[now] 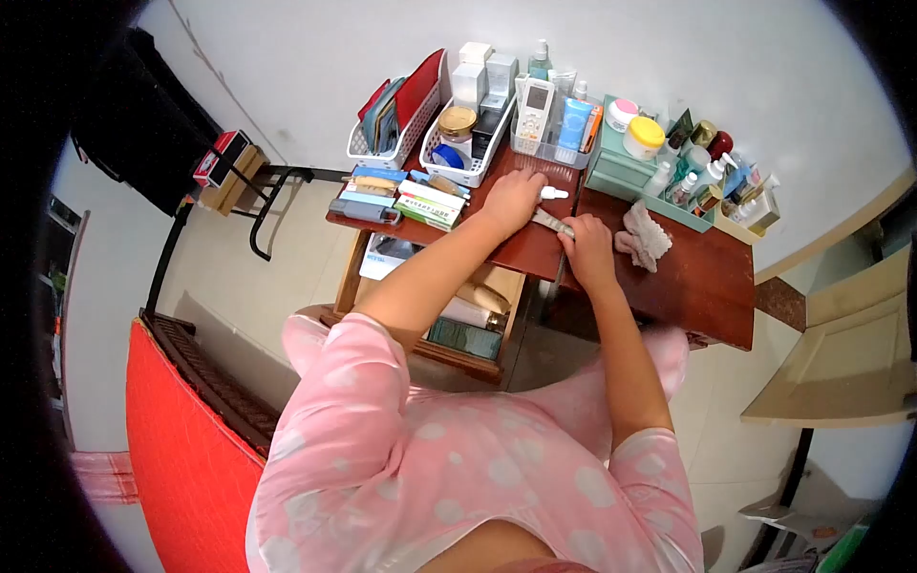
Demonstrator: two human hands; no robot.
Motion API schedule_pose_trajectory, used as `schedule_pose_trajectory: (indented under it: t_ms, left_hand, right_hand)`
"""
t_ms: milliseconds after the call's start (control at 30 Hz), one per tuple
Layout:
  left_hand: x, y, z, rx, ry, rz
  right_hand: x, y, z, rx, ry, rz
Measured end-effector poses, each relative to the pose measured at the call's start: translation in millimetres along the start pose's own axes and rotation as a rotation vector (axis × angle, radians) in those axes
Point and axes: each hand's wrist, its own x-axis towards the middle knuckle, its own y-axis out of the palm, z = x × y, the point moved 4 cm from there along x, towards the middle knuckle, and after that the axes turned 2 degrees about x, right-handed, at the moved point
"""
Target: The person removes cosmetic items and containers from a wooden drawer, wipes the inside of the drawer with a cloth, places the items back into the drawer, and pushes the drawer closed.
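Note:
Above the dark red tabletop, a pale grey, flat strip [552, 223] stretches between my hands; its exact kind is unclear. My left hand [516, 199] is closed at the strip's left end, fingers bent and partly hidden. Fingers of my right hand [589, 248] are closed around the other end. A small white capped item [553, 193] pokes out beside my left fingers, and I cannot tell whether that hand holds it too. Right of my right hand lies a crumpled whitish cloth [644, 237].
White baskets [462, 172] and a clear bin [546, 148] line the wall side. A green organizer [621, 172] holds several bottles and jars. Boxes [428, 204] lie at the table's left. Below them, an open drawer [449, 361] juts toward me.

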Motion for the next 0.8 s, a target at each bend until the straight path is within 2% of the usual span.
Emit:
schedule_pose_trajectory:
  t_ms: [167, 200, 233, 300, 433, 500, 633, 700, 800]
  left_hand:
    - [-62, -52, -31, -0.281, 0.024, -0.046]
    - [-76, -68, -36, -0.338, -0.046, 0.037]
    - [-93, -72, -31, -0.358, -0.089, 0.026]
    - [-126, -74, -19, -0.403, -0.178, 0.002]
    - [-188, -60, 18, -0.454, -0.356, 0.086]
    - [-202, -63, 25, -0.371, -0.422, 0.144]
    - [-216, -58, 39, -0.392, -0.445, 0.068]
    - [-223, -50, 50, -0.385, -0.449, 0.044]
    - [-234, -39, 65, -0.366, -0.435, 0.030]
  right_hand:
    - [0, -4, 2, 0.051, -0.024, -0.026]
    - [-1, -5, 2, 0.073, -0.038, -0.044]
    - [-2, -6, 3, 0.096, -0.053, -0.060]
    - [-5, -8, 3, 0.134, -0.058, -0.047]
    - [-9, -6, 10, 0.122, -0.053, -0.037]
    - [-12, -8, 19, 0.126, -0.031, -0.028]
    - [-35, -21, 71, 0.053, -0.098, -0.064]
    - [-53, -21, 97, 0.121, -0.130, -0.050]
    - [-79, 0, 118, 0.171, -0.149, 0.092]
